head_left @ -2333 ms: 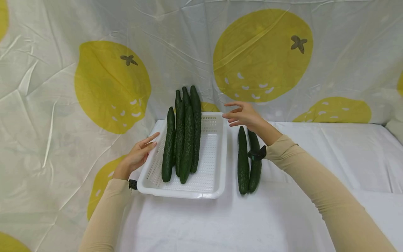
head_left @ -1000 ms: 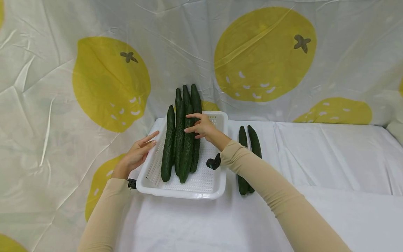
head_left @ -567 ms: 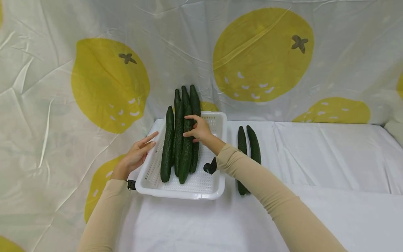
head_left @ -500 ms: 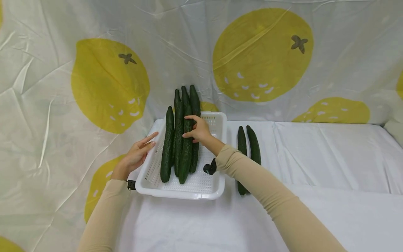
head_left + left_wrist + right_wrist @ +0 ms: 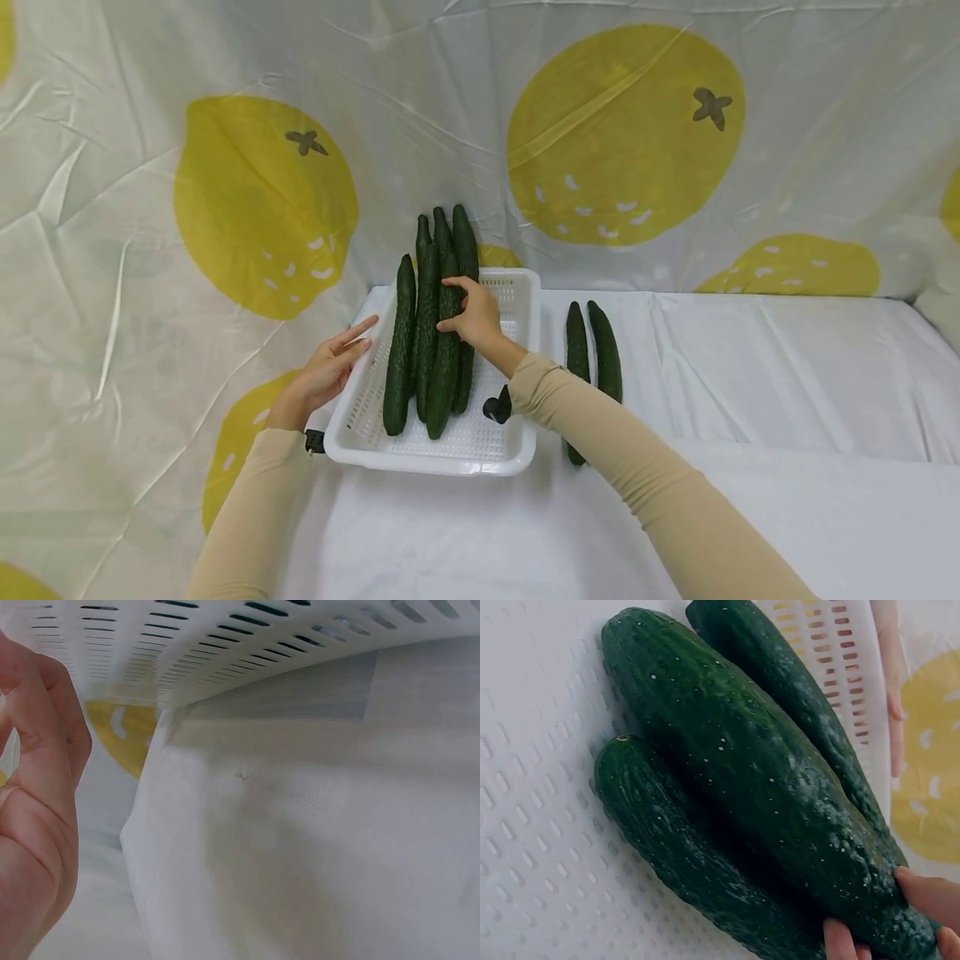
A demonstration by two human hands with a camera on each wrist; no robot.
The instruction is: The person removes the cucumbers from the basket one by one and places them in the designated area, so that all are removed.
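Note:
Several dark green bumpy cucumbers lie lengthwise in a white perforated plastic basket point(image 5: 427, 462), their far ends leaning past its back rim. My right hand point(image 5: 477, 318) holds the upper cucumber point(image 5: 445, 387) near its middle, thumb and fingers on its two sides. In the right wrist view, fingertips point(image 5: 838, 941) press between this cucumber point(image 5: 727, 757) and a lower cucumber point(image 5: 675, 855). My left hand point(image 5: 326, 372) is at the basket's left rim with its index finger extended. In the left wrist view, the left hand point(image 5: 37, 795) stands beside the basket's slotted underside point(image 5: 225, 645); contact is unclear.
Two more cucumbers, a left one point(image 5: 576, 333) and a right one point(image 5: 606, 350), lie right of the basket, partly behind my right sleeve. A white cloth point(image 5: 750, 375) covers the table. A lemon-print curtain point(image 5: 435, 100) hangs behind and to the left.
My right hand has moved left from above the two loose cucumbers into the basket and closed around the upper cucumber. My left hand stays at the rim.

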